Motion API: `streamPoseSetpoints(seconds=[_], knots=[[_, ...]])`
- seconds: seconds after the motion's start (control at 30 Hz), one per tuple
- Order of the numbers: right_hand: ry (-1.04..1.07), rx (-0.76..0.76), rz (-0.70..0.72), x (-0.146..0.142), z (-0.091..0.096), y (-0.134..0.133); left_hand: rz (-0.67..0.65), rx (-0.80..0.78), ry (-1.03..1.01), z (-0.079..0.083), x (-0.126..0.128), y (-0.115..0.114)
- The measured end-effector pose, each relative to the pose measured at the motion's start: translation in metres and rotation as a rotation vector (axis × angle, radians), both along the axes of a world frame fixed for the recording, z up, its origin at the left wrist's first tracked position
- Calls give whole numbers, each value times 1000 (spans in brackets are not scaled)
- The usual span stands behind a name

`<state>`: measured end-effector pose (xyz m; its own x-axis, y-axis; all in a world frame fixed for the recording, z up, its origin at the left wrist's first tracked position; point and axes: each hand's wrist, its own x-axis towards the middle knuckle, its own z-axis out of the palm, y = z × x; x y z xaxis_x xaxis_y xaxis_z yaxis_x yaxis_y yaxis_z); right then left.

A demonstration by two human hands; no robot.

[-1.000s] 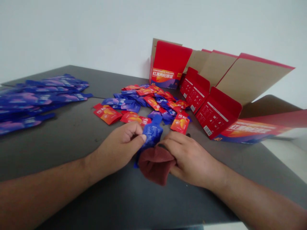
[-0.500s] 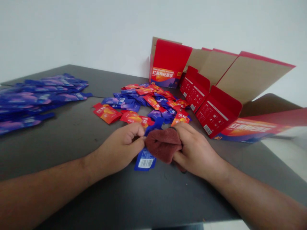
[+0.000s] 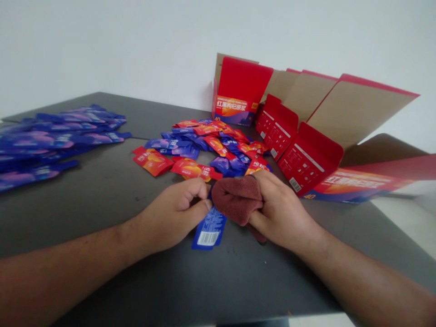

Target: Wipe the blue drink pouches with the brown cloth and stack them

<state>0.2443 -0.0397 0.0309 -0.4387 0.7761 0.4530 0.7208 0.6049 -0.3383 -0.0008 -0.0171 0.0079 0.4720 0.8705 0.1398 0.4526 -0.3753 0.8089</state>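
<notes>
My left hand (image 3: 173, 215) pinches a blue sachet (image 3: 208, 230) near its top, between thumb and fingers. The sachet's lower end hangs towards me, showing a white barcode on its back. My right hand (image 3: 281, 213) grips a folded dark red cloth (image 3: 236, 200) around the sachet's upper part, which the cloth hides. The two hands nearly meet at the cloth. Just beyond them lies a loose heap of red and blue sachets (image 3: 207, 152).
A long pile of blue sachets (image 3: 57, 141) lies at the left of the dark grey table (image 3: 102, 204). Unfolded red-and-kraft cardboard box blanks (image 3: 308, 156) stand at the back right, against a white wall (image 3: 102, 50).
The red cloth has slid up the sachet and away from me, covering its top and uncovering the barcode end. My right hand has moved up with it.
</notes>
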Motion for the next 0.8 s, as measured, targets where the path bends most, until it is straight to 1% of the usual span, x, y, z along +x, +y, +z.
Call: streamPoseSetpoints(seconds=[0.07, 0.13, 0.2, 0.27, 0.33, 0.47, 0.5, 0.63, 0.67, 0.8], knots=[[33, 2, -53, 0, 0, 0, -3, 12, 4, -1, 0, -1], [38, -14, -71, -1, 0, -1, -13, 13, -1, -2, -1, -1], [5, -49, -18, -2, -1, -3, -12, 5, -3, -2, -1, -1], [-35, -88, 64, -3, -3, -5, 10, 4, -10, -2, -1, 0], [-51, -101, 110, -4, -4, -7, 35, 6, -17, -1, 0, 2], [-39, -79, 79, -5, -4, -8, 70, 22, -21, 0, 1, 4], [-54, -88, 94, -6, -4, -9, 75, 29, -21, -1, 1, 5], [-166, -132, 252, -10, -3, -13, 102, 69, -18, -1, 1, 6], [-175, -128, 269, -10, -4, -14, 111, 78, -22, -1, 1, 6], [-155, -95, 228, -13, -5, -16, 128, 80, -46, 1, 0, 6]])
